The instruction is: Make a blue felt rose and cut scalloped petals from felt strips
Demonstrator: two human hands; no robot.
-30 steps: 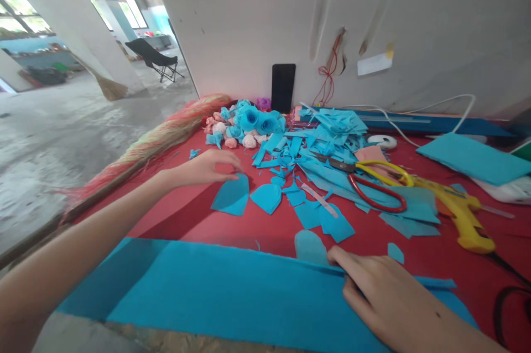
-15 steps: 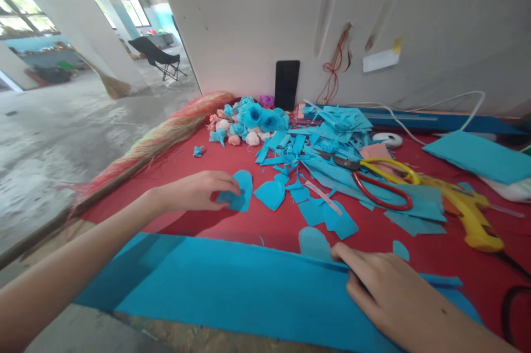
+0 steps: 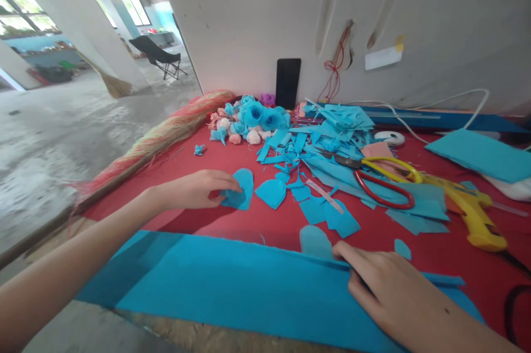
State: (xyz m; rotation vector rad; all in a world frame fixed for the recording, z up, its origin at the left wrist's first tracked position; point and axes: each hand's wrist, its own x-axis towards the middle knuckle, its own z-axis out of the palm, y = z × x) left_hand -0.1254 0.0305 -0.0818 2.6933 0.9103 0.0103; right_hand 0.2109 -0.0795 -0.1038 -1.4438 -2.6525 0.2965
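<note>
My left hand [image 3: 207, 188] is at the rounded blue paper piece [image 3: 244, 190] on the red tabletop [image 3: 182, 214], its curled fingertips over the piece's left part. Beside that piece lies a blue petal-shaped cutout [image 3: 271, 193]. A long blue paper strip [image 3: 232, 286] runs along the front edge. My right hand [image 3: 385, 286] pinches the strip's upper edge between thumb and forefinger. Just behind that edge, left of the fingertips, a pale blue rounded piece [image 3: 315, 241] shows in part.
Scissors with red and yellow handles [image 3: 384, 195] lie on blue scraps [image 3: 332, 126]. A yellow glue gun [image 3: 477, 220] is at the right. Paper flowers [image 3: 249, 120] and a black phone [image 3: 287, 83] stand at the back. A fringed bundle [image 3: 161, 131] edges the left.
Both hands keep almost the same pose. The whole view has shifted very slightly.
</note>
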